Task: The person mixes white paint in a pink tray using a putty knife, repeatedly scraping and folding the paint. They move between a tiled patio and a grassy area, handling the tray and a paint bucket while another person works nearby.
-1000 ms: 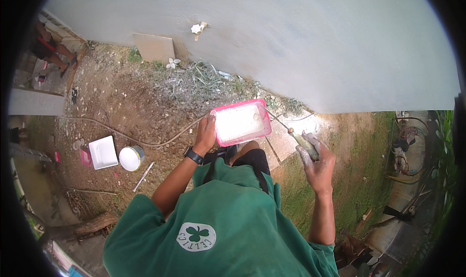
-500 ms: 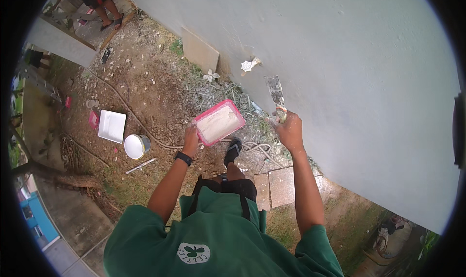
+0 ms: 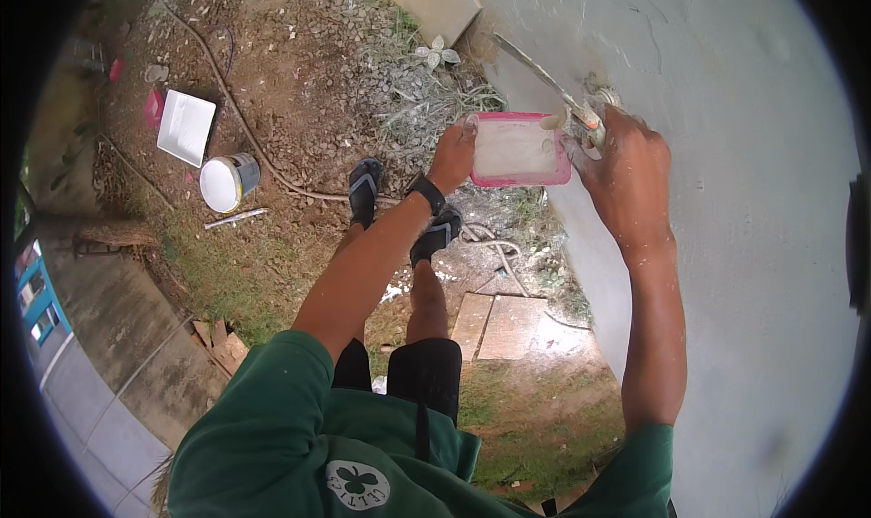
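Observation:
My left hand (image 3: 451, 160) grips the near left side of a pink-rimmed tray (image 3: 524, 181), held out close to the wall. Pale putty (image 3: 517, 148) lies spread inside it, and a small lump shows at its upper right edge. In my right hand (image 3: 628, 178) is a putty knife (image 3: 543, 75), closed round the handle just right of the tray. Its blade is seen almost edge-on and slants up to the left, in front of the wall (image 3: 726, 155). Beside the knife, a whitish fitting (image 3: 603, 93) on the wall is partly hidden by my right hand.
On the ground to the left stand a white tray (image 3: 187, 128) and a bucket with a white top (image 3: 219, 184). A hose (image 3: 245, 132) crosses the dirt and coils near my feet. Flat boards (image 3: 513, 326) lie by the wall's foot; another panel (image 3: 435, 5) leans farther off.
I have moved nearer the wall. Both hands and the tray have shifted right, the tray has levelled out, and the putty knife has tilted left, its blade turning edge-on.

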### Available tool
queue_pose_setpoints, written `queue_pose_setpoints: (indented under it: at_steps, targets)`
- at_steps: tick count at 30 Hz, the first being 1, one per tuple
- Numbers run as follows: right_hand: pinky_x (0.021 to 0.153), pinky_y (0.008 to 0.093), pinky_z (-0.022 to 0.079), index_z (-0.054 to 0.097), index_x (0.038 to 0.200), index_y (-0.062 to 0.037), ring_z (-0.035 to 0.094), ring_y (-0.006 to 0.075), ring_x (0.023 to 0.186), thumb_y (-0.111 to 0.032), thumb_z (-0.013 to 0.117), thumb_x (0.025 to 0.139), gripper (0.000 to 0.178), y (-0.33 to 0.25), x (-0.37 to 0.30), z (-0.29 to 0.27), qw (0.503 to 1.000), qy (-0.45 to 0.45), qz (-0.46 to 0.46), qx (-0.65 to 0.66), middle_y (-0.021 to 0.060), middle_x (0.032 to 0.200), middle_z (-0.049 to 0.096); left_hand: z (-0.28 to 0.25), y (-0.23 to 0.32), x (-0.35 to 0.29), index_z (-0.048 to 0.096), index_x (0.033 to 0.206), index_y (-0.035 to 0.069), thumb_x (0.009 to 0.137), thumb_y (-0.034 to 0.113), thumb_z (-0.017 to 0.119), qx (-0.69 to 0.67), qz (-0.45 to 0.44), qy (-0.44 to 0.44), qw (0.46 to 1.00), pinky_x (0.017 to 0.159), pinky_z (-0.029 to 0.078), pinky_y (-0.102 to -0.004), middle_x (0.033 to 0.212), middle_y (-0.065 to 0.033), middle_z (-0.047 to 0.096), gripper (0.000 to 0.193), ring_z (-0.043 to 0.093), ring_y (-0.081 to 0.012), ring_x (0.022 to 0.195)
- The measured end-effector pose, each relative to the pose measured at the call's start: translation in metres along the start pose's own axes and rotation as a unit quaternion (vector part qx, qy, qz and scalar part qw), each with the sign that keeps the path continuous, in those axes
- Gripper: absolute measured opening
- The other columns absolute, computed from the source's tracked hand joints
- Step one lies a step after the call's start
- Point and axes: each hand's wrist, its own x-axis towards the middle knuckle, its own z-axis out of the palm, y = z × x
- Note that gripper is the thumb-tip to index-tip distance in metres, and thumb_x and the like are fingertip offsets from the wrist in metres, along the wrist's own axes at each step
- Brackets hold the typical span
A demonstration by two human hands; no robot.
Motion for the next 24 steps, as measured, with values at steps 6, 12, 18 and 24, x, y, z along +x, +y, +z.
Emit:
queue_pose_setpoints:
  at_steps: [6,12,18,24]
  targets:
    - [0.080,0.0431,0.055,0.072,0.116,0.0009,0.070,0.0398,0.083,-0.009,0.085,0.078,0.042,-0.010,0.010,-0.009,0.998,-0.055,0.029,-0.006,0.0228,0.097,0.073,0.001,0.021,0.017,0.063,0.117,-0.005,0.113,0.030,0.041,0.115,0.067,0.015,0.991,0.084,0.047,-0.0491,0.091,-0.0265,0.065,0.042,0.061,-0.0440,0.086]
    - [0.082,0.0405,0.056,0.073,0.118,0.0008,0.074,0.0357,0.087,-0.010,0.087,0.078,0.044,-0.012,0.009,-0.007,0.995,-0.051,0.082,-0.008,0.0209,0.101,0.075,-0.010,0.029,0.033,0.062,0.121,-0.006,0.113,0.031,0.041,0.104,0.071,0.004,0.992,0.083,0.046,-0.0511,0.093,-0.0276,0.065,0.043,0.061,-0.0451,0.090]
    - [0.081,0.0393,0.056,0.073,0.115,0.0027,0.074,0.0322,0.081,-0.012,0.088,0.079,0.042,-0.015,0.008,-0.003,0.997,-0.025,0.075,-0.022,0.0210,0.098,0.076,-0.016,0.024,0.034,0.062,0.123,-0.006,0.113,0.031,0.041,0.127,0.065,0.021,0.990,0.088,0.046,-0.0505,0.098,-0.0285,0.066,0.044,0.061,-0.0453,0.094]
    - [0.080,0.0398,0.056,0.073,0.115,0.0034,0.072,0.0328,0.080,-0.014,0.088,0.079,0.042,-0.015,0.007,-0.003,0.995,-0.029,0.091,-0.015,0.0217,0.097,0.075,-0.009,0.025,0.035,0.063,0.123,-0.005,0.112,0.033,0.040,0.173,0.082,0.040,0.981,0.090,0.045,-0.0515,0.104,-0.0301,0.066,0.046,0.061,-0.0472,0.099]
